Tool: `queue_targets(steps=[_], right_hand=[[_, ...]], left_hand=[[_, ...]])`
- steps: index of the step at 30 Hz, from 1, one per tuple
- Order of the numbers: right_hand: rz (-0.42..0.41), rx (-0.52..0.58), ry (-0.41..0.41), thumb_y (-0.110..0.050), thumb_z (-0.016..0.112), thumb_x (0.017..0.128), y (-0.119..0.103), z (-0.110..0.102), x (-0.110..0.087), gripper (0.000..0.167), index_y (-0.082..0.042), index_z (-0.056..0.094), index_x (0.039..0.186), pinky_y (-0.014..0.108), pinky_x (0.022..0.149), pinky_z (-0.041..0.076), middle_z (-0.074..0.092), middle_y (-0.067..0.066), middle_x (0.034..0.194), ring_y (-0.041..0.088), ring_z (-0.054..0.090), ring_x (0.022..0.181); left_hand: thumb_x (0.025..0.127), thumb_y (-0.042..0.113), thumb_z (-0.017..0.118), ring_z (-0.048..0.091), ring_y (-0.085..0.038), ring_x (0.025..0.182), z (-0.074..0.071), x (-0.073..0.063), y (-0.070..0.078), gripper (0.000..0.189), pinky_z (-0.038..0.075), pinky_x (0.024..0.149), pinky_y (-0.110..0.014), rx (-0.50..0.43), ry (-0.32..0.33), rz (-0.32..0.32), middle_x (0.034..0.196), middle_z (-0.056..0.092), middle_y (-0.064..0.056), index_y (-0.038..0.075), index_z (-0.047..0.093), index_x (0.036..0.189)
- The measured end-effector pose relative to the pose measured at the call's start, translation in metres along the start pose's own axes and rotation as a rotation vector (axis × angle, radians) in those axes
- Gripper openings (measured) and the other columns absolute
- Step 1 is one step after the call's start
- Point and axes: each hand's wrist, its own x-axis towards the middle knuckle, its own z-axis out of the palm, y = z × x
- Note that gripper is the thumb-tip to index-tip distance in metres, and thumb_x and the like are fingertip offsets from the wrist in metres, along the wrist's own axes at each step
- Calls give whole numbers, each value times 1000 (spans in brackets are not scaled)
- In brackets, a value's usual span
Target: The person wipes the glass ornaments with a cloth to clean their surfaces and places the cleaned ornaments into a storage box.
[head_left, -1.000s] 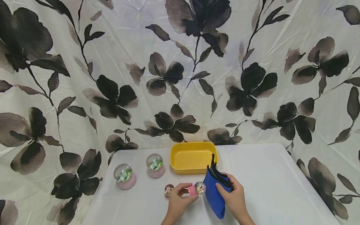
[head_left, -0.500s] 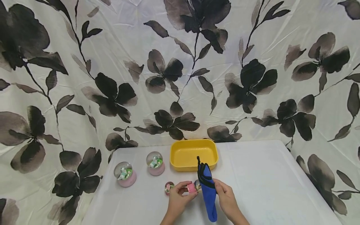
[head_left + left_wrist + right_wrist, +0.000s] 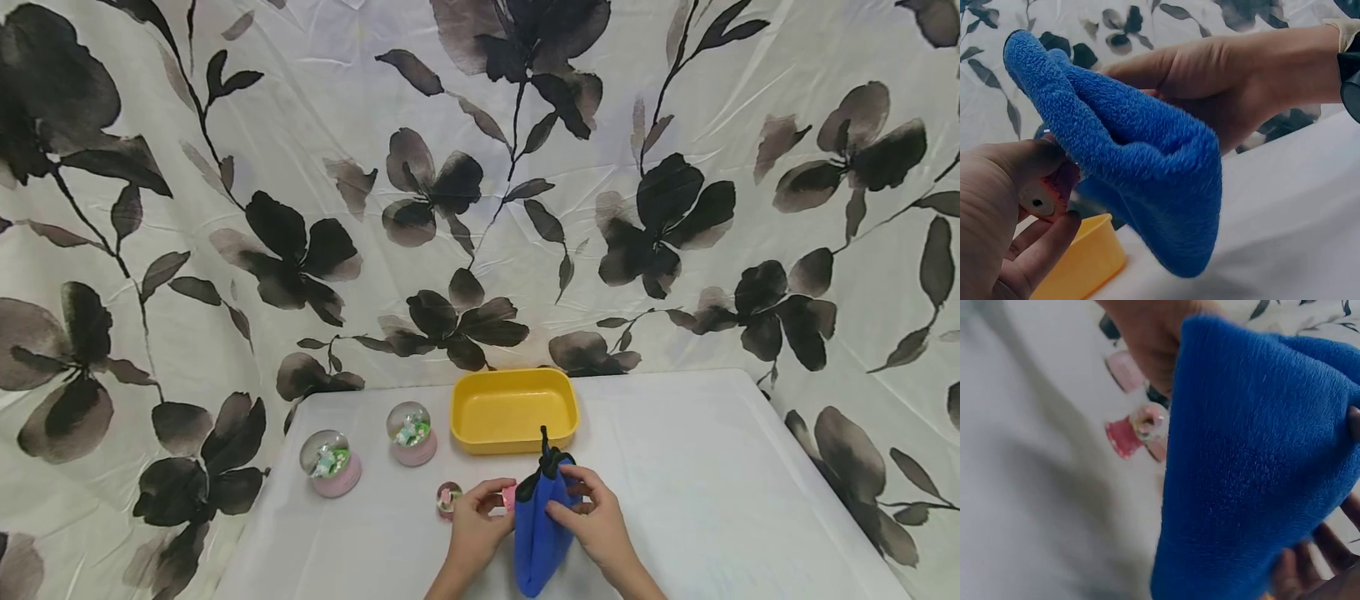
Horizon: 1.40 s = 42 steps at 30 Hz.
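Observation:
My left hand [image 3: 474, 523] pinches a small snow globe by its pink base [image 3: 509, 497], the underside of which [image 3: 1040, 203] faces the camera in the left wrist view. A blue fleecy cloth [image 3: 540, 533] with black edging hangs folded from my right hand [image 3: 602, 523], gripped between thumb and fingers. The cloth lies against the globe's glass ball and hides it. Just left of my left hand, another small snow globe [image 3: 448, 497] stands on the white table; its pink base [image 3: 1124, 439] shows in the right wrist view.
Two larger snow globes with pale pink bases, one at the far left [image 3: 337, 477] and one nearer the middle [image 3: 415, 450], stand on the table [image 3: 697, 492]. Behind the hands is a yellow tray [image 3: 480, 447]. A floral curtain [image 3: 555, 333] rises along the table's back edge.
My right hand has brought the cloth leftward onto the held snow globe, covering its glass ball, which was visible before. My left hand keeps its pinch on the base, nearly in place.

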Motion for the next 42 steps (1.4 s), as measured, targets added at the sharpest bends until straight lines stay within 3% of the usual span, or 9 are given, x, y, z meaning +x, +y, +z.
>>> queue_targets(steps=[4,8,14,20,22,29,34,37,42], right_hand=[[64,-20,-69,-15,81,79,-3,0,0,55,-8,57,129,31,80,53,60,11,123,25,59,103],[65,-8,-133,-14,79,80,-6,-3,2,58,-2,54,132,31,80,54,62,16,121,28,63,100],[146,52,-117,-15,78,81,-3,-4,1,63,7,49,133,39,90,51,62,19,120,29,62,106],[202,83,-103,-20,78,82,0,-1,-2,63,4,50,134,43,98,45,60,16,125,28,57,114],[190,93,-90,-19,78,82,-1,0,-2,61,2,53,133,40,98,45,61,14,124,27,57,113],[186,181,-27,-12,79,80,-7,1,1,60,1,50,131,36,92,48,63,15,118,27,60,107],[146,123,52,-16,75,86,-6,6,0,57,-1,48,134,36,94,48,61,16,123,28,57,112],[93,85,-11,-16,66,93,-4,4,-2,56,0,43,142,32,98,45,53,19,134,30,51,122],[0,153,-249,-4,59,95,-1,-12,-2,56,2,36,146,22,101,39,42,22,144,22,46,128]], left_hand=[[72,-13,75,65,-20,87,0,1,3,38,57,63,-27,38,-1,8,105,65,-13,-3,69,108],[68,-19,70,65,-20,89,1,2,5,43,57,64,-26,82,-25,19,106,67,-14,-4,69,108],[69,-14,76,66,-20,93,6,0,9,44,58,71,-33,133,-40,62,109,67,-14,-3,68,111],[71,-1,82,67,-20,93,10,-4,12,43,57,70,-31,186,-44,139,108,68,-7,3,69,112],[72,2,83,67,-21,94,10,-4,14,44,57,71,-32,169,-62,140,109,68,-8,2,68,114],[75,-10,75,61,-27,108,1,-5,17,53,54,82,-36,-48,-138,2,123,60,-18,-5,59,126],[79,-8,73,63,-25,102,2,-4,17,50,55,81,-36,-71,-122,-6,119,62,-20,-6,58,127],[80,-5,75,65,-22,96,1,-4,19,49,56,79,-32,-63,-114,14,118,62,-22,-8,58,126],[79,-5,75,66,-19,89,-5,-4,21,49,56,74,-26,-55,-153,37,118,61,-25,-12,57,125]])
